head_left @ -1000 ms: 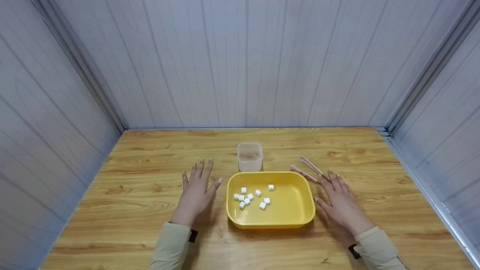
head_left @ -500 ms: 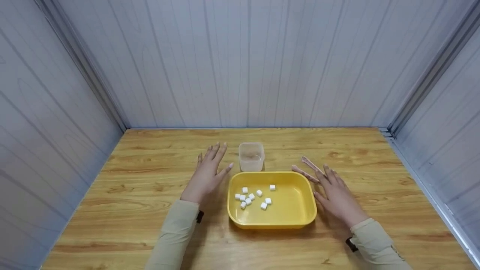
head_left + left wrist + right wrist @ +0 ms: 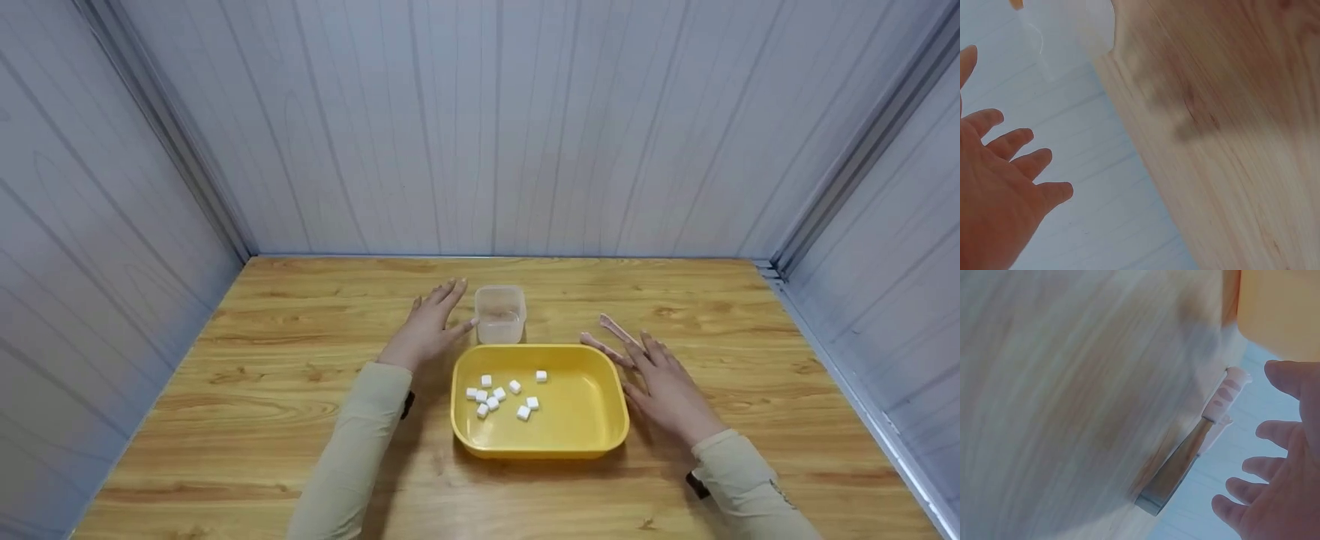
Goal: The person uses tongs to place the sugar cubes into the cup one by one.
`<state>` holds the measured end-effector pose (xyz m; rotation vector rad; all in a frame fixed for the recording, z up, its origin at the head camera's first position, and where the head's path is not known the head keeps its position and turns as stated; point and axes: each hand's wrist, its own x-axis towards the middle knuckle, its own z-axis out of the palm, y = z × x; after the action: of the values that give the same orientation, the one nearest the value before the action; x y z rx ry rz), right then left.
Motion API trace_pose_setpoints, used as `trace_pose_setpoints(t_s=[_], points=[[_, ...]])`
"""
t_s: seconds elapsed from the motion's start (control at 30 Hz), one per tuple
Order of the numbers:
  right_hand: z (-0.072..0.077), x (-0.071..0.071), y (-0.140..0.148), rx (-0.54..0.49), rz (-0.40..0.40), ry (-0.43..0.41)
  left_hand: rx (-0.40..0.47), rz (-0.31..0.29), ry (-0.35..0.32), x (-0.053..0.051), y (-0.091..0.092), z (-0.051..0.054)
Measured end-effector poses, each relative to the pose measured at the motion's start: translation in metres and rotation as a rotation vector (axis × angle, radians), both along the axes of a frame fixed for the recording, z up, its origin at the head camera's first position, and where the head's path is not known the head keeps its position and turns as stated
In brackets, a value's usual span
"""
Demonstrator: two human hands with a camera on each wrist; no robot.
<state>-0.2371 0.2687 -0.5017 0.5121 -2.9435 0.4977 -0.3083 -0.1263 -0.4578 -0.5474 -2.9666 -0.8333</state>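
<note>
Tongs (image 3: 608,349), long axis diagonal, pink ends (image 3: 605,320) away and leftward

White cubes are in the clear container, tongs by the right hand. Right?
Not quite: the white cubes are in the yellow tray, not the clear container; the head view shows it. The tongs are by the right hand.

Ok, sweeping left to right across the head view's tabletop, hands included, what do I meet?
Left hand → translucent container → tongs → right hand. The yellow tray spans beneath the container and part of the tongs, so it has no clear slot.
</note>
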Motion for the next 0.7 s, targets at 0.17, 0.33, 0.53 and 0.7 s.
trace_pose_setpoints(t_s=[0.17,0.33,0.53,0.7], points=[[0.000,-0.003,0.002,0.003,-0.008,-0.014,-0.042,-0.013,-0.002,-0.009,0.007,-0.002],[-0.001,-0.006,0.001,0.000,-0.012,-0.012,-0.087,-0.025,-0.001,-0.012,0.011,-0.006],[-0.005,-0.010,-0.001,0.008,0.008,0.012,-0.093,-0.040,-0.007,-0.013,0.017,-0.009],[-0.007,-0.014,-0.004,0.037,0.027,0.013,-0.113,-0.038,-0.012,-0.016,0.020,-0.009]])
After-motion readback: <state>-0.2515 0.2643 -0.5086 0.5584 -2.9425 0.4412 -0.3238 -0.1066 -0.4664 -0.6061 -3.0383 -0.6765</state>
